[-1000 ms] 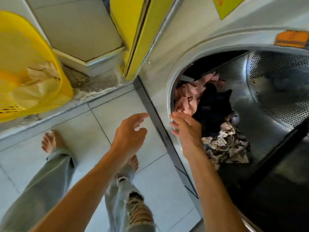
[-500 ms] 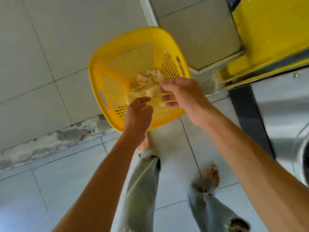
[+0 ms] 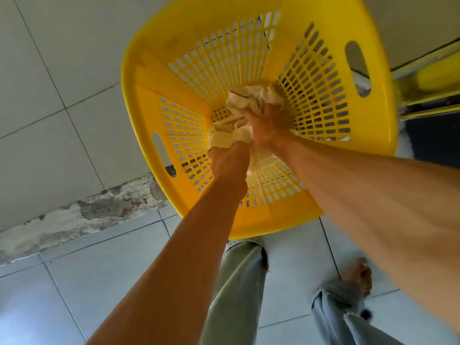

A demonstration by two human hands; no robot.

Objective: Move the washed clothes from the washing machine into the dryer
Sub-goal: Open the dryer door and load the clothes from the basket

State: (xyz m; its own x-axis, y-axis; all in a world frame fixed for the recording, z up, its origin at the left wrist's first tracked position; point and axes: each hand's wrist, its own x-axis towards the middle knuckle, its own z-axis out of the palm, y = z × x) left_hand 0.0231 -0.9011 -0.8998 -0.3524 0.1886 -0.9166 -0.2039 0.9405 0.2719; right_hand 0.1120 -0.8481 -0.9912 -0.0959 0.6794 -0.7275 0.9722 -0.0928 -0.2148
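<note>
A yellow slotted laundry basket [image 3: 249,51] stands on the tiled floor against the wall, seen from above. At its bottom lies a crumpled cream-coloured cloth [image 3: 239,113]. Both my arms reach down into the basket. My left hand [image 3: 230,161] grips the near part of the cloth, fingers curled into it. My right hand [image 3: 267,123] clutches the upper part of the same cloth. The machines' drums are out of view.
The basket sits by a tiled wall with a crumbling plaster base [image 3: 99,207]. A yellow machine panel [image 3: 430,78] and a dark strip show at the right edge. My legs in torn pale jeans [image 3: 239,290] and bare feet stand on the floor tiles just below the basket.
One second ago my hands hung open at the drum full of clothes. I turned to the basket, and both hands have gone down inside it and taken hold of the cream cloth.
</note>
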